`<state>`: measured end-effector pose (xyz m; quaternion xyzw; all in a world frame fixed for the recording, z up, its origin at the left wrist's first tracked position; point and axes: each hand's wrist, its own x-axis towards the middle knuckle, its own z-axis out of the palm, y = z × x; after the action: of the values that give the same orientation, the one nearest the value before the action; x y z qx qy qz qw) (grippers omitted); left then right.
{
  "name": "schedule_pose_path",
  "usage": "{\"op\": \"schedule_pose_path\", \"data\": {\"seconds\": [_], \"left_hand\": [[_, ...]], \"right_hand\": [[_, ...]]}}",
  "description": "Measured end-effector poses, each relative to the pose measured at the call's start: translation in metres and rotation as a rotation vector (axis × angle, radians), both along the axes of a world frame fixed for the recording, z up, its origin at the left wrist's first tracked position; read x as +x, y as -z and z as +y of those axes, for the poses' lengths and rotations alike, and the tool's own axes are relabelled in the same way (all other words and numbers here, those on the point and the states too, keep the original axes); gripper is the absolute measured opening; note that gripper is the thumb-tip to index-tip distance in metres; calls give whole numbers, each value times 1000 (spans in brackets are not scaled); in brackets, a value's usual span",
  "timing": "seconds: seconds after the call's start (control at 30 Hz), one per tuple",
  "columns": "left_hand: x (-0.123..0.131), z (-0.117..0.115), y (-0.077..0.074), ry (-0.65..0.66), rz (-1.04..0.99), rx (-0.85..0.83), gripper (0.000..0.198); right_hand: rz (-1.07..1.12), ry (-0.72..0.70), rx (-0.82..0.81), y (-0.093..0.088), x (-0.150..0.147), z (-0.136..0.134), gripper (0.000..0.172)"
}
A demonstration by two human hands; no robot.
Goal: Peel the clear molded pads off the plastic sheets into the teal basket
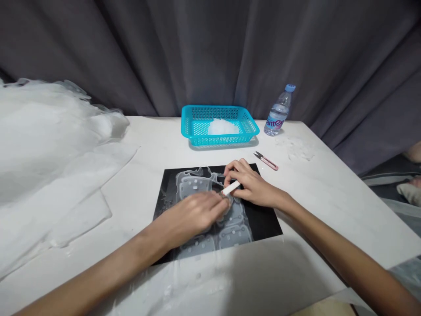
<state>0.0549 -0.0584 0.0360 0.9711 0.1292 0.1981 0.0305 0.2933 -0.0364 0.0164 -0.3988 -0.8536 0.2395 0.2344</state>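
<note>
A black mat (263, 224) lies on the white table (329, 197) with a sheer white lace piece (230, 232) spread over it. My left hand (194, 213) rests palm down on the lace, fingers curled together at the tips as if pinching the fabric. My right hand (251, 184) is closed round a small white stick-like tool (230, 188), its tip angled down toward the lace beside my left fingertips. What the left fingers hold is hidden.
A turquoise plastic basket (194, 127) holding white scraps stands behind the mat. A water bottle (279, 112) is at the back right, pink thread snips (267, 161) lie near it. White tulle fabric (49, 149) is heaped on the left. Grey curtain behind.
</note>
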Motion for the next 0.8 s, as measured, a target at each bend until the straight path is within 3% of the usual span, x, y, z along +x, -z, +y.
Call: {"op": "schedule_pose_path", "data": {"seconds": [0.07, 0.1, 0.17, 0.27, 0.37, 0.43, 0.53, 0.8], "left_hand": [[0, -5, -1, 190, -61, 148, 22], [0, -6, -2, 226, -105, 130, 20], [0, -6, -3, 120, -201, -89, 17], [-2, 2, -2, -201, -304, -543, 22], [-4, 11, -2, -303, -339, -777, 28], [-5, 14, -4, -316, -352, -848, 30], [-4, 12, -8, -341, -365, -909, 33], [-7, 11, -12, -358, -374, -994, 37]], "right_hand": [[-51, 124, 43, 10, 1, 9, 8], [-67, 187, 56, 14, 2, 13, 9], [-60, 264, 64, 17, 6, 18, 13], [70, 310, 101, 7, 11, 13, 15], [294, 271, 26, -13, 12, -3, 17], [391, 165, -161, -25, 10, -16, 22], [428, 70, -366, -33, 6, -31, 15], [543, 120, -409, -26, 5, -34, 12]]}}
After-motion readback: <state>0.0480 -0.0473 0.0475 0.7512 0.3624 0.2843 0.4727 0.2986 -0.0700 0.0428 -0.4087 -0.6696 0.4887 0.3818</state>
